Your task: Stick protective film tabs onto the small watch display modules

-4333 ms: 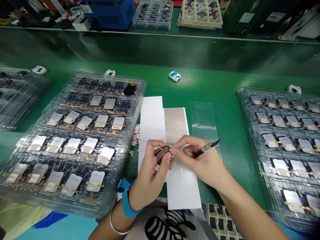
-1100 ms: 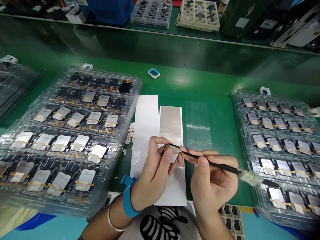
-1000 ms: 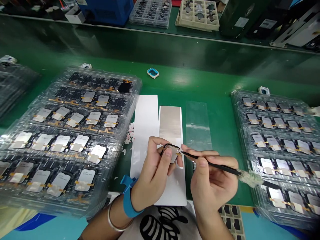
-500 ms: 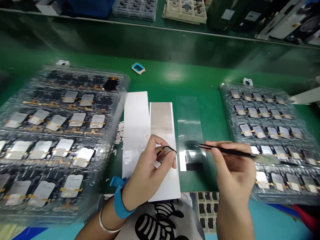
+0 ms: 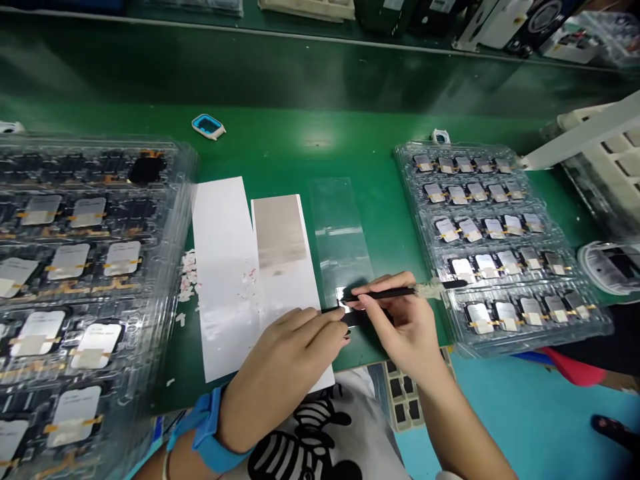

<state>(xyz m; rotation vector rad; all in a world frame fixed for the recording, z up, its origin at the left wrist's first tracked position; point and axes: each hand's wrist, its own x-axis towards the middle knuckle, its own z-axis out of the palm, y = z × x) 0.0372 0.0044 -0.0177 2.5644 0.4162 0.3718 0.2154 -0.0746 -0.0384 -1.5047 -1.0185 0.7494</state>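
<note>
My right hand (image 5: 405, 323) holds black tweezers (image 5: 390, 293), their tips pointing left at the lower end of a clear film strip (image 5: 343, 233). Against those tips, my left hand (image 5: 295, 353) is closed, its fingertips over a dark piece (image 5: 353, 317) at the strip's lower end. What lies under its fingers is mostly hidden. Left of the strip are a white card with a grey-beige upper part (image 5: 280, 233) and a plain white sheet (image 5: 223, 267) dotted with small pinkish bits.
Clear trays of small screen parts stand at the left (image 5: 170, 233) and right (image 5: 425, 233). A blue-and-white watch-shaped frame (image 5: 209, 126) lies at the back. White scraps (image 5: 189, 277) lie beside the left tray. A white arm (image 5: 580, 133) reaches in from the right.
Both hands have come together at the film strip's lower end. The left hand, which held a small dark-edged part in the air, has lowered and turned palm down. The view has shifted right.
</note>
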